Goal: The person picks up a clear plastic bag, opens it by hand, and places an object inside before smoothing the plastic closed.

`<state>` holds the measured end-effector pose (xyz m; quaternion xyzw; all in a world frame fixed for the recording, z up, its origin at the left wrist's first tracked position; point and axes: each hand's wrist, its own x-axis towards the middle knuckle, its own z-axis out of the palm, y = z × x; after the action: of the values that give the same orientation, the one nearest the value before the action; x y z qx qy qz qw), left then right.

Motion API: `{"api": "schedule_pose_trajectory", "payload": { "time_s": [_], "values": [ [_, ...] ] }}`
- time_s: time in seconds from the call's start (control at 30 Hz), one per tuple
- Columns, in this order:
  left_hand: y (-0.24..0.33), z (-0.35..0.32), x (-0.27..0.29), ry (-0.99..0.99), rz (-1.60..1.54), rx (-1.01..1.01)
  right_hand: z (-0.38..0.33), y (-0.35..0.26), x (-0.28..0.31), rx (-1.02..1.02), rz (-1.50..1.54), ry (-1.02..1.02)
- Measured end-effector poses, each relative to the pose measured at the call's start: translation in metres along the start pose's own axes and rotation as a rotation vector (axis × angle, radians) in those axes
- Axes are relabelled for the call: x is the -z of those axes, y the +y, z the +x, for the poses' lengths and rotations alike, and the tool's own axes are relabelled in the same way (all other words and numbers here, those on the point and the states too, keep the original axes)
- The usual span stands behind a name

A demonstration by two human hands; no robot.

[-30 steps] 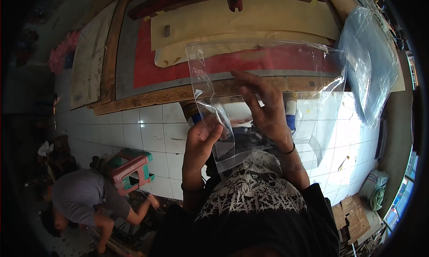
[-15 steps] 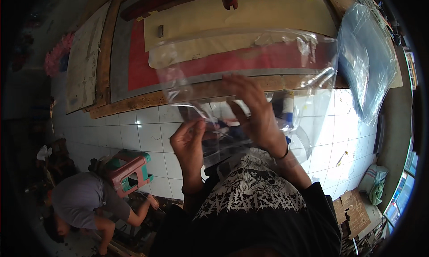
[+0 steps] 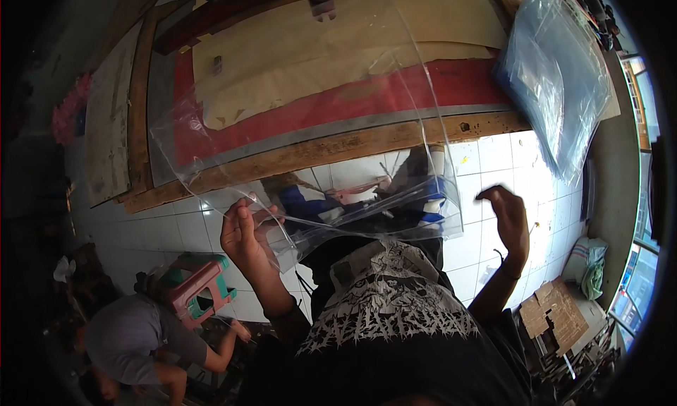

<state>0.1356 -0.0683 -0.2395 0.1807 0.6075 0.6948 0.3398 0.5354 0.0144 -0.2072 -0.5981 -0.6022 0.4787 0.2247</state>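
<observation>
A large clear plastic bag (image 3: 331, 145) stretches in front of me, over the bench edge and my lap, with its creased near edge close to my shirt. My left hand (image 3: 245, 233) pinches its near left part between thumb and fingers. To the right of the bag, apart from it, my right hand (image 3: 506, 219) is raised with loosely bent fingers and nothing visible in it. Through the bag I see the tan paper (image 3: 303, 53) and red sheet (image 3: 465, 81) that lie on the bench.
A stack of clear plastic bags (image 3: 550, 81) hangs over the bench's right end. The wooden bench rail (image 3: 310, 152) runs across in front of me. At the lower left, another person (image 3: 134, 339) bends beside a red and green stool (image 3: 197, 289). Cardboard (image 3: 553, 318) lies at the lower right.
My right hand has come off the bag and moved right. My left hand has moved left and down a little with the bag, which now spreads out farther and flatter.
</observation>
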Motion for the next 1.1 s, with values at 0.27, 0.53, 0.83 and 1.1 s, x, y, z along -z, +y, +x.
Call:
{"api": "schedule_pose_trajectory", "payload": {
  "time_s": [0.27,0.53,0.83,1.1],
  "values": [
    [0.007,-0.011,0.001,-0.178,-0.063,-0.026,0.015,-0.048,-0.056,0.263,0.182,-0.183],
    [0.012,-0.007,0.025,-0.471,0.096,0.088,0.012,-0.059,-0.053,0.09,0.42,-0.277],
    [0.113,0.036,0.056,-0.166,0.68,-0.75,0.025,-0.065,-0.044,0.508,0.149,-0.177],
    [0.163,0.036,-0.084,-0.387,0.898,-1.481,0.037,-0.091,-0.031,0.805,0.025,-0.077]
  ]
}}
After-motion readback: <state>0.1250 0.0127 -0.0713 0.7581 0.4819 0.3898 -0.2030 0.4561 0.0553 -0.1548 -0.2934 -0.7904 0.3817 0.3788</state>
